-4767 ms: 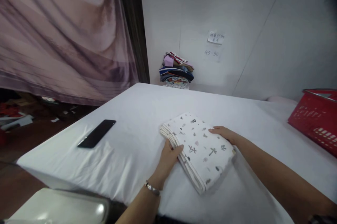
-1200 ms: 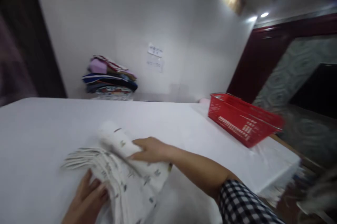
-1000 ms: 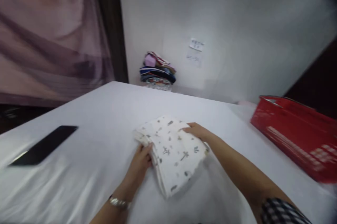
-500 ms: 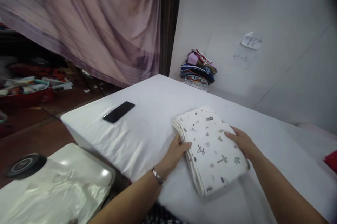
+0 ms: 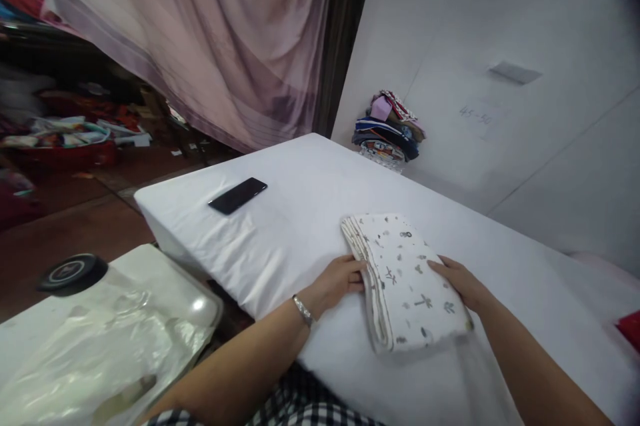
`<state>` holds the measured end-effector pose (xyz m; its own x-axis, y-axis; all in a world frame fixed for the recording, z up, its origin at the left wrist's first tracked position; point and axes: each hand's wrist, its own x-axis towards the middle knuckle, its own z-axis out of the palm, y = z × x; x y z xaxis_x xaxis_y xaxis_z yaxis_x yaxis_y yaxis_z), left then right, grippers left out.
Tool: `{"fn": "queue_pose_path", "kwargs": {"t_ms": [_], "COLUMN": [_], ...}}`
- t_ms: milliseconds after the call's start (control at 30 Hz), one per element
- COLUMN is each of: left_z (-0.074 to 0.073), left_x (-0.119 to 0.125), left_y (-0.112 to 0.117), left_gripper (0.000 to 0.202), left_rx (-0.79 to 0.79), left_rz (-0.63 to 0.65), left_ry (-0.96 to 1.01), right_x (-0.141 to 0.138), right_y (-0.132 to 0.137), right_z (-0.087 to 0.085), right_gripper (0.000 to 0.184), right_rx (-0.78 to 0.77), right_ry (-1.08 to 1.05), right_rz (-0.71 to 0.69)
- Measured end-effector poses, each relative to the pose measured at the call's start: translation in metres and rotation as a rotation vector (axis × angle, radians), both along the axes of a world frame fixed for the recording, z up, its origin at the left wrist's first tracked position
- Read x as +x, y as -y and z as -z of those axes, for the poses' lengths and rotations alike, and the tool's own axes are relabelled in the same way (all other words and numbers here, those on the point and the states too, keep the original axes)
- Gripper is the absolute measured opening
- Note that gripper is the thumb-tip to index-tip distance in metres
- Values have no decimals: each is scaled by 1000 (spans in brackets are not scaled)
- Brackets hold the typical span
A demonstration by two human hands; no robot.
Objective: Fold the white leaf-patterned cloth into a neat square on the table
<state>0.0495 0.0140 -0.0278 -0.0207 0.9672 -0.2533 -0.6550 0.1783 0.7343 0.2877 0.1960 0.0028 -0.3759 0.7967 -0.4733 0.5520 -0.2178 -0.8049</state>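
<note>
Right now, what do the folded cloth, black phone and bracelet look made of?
Folded cloth: soft, matte textile, perhaps cotton; limp stacked layers, no sheen.
Black phone: probably a glass face; smooth, flat and evenly dark. Body material unclear.
Bracelet: likely polished metal; silvery with bright glints, though a plated finish is possible.

A black phone (image 5: 239, 196) lies on the white-covered table (image 5: 310, 206).

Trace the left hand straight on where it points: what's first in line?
The folded cloth. The left hand is right at its layered edge, apparently touching it, though exact depth is unclear.
</note>
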Motion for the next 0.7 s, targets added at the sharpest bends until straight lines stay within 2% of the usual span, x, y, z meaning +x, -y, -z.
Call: {"fn": "queue_pose_path", "kwargs": {"t_ms": [100, 233, 333, 467, 567, 633, 700], "left_z": [0, 1, 1, 2, 2, 3, 2], "left_x": [-1, -2, -1, 0, 0, 1, 1], "left_y": [-1, -3, -3, -2, -3, -3, -5], "left_gripper": [43, 48, 50, 47, 44, 42, 41], "left_rx": [1, -31, -25, 16, 9, -15, -43], "left_rz": [20, 26, 14, -4, -3, -17, -40], "left_ry": [19, 23, 13, -37, -30, -8, 9], "right_x": [-6, -19, -26, -23, -17, -19, -27], "right_y": [2, 13, 20, 11, 4, 10, 28], "right_z": [-11, -29, -36, -27, -15, -11, -10], "right_gripper": [58, 49, 44, 48, 60, 59, 50], "right_rx": [22, 205, 312, 372, 521, 644, 703], "right_ry": [-1, 58, 125, 243, 393, 373, 241], "right_rz": [-23, -81, -129, -138, -101, -104, -142]}}
